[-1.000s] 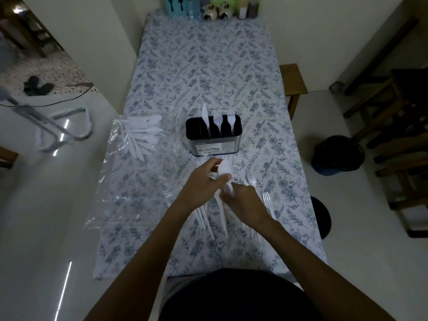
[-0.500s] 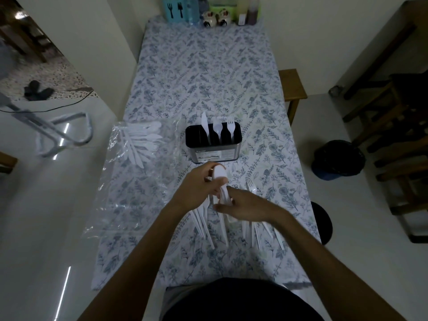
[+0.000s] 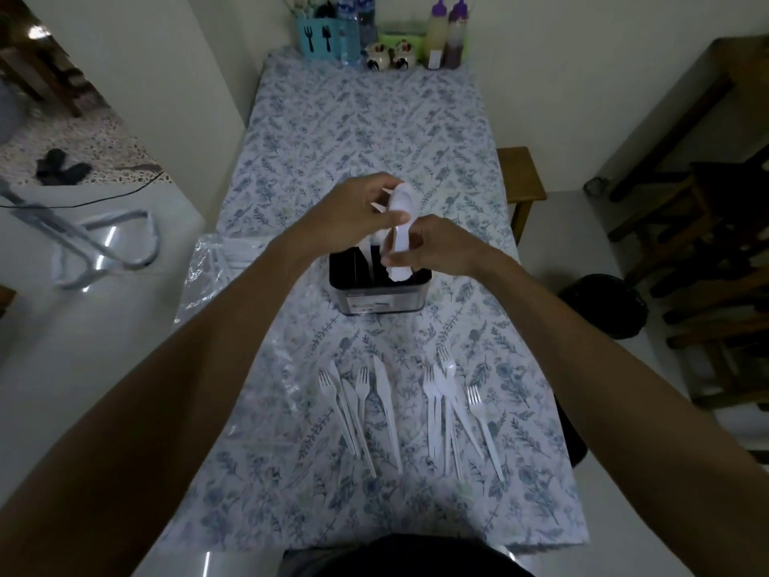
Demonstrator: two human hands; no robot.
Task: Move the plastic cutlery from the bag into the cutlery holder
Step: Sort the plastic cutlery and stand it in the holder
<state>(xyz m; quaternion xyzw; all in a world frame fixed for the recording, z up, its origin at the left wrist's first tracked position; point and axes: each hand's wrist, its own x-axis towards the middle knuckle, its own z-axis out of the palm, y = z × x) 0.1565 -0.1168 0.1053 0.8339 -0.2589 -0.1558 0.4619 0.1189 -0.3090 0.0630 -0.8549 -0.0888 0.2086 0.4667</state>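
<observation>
A bunch of white plastic spoons [image 3: 400,226] is gripped upright by both hands right above the black cutlery holder [image 3: 376,295]. My left hand [image 3: 353,214] pinches the bowl ends at the top and my right hand [image 3: 437,245] clasps the handles, whose tips reach the holder's right side. A white knife stands in the holder's left part. Loose white forks and knives [image 3: 362,406] and a second pile of forks and spoons [image 3: 451,406] lie on the flowered tablecloth nearer me. The clear plastic bag [image 3: 216,268], with more cutlery inside, lies at the table's left edge, partly behind my left arm.
At the far end of the table stand a blue cutlery caddy [image 3: 318,35], water bottles, two sauce bottles [image 3: 445,39] and small ceramic shakers. A wooden stool [image 3: 520,177] is beside the table on the right, a dark bin [image 3: 603,304] on the floor farther right.
Both hands rose from the loose cutlery near me and carried the bunch of spoons away from me to just above the holder. The camera tilted so the near table shows.
</observation>
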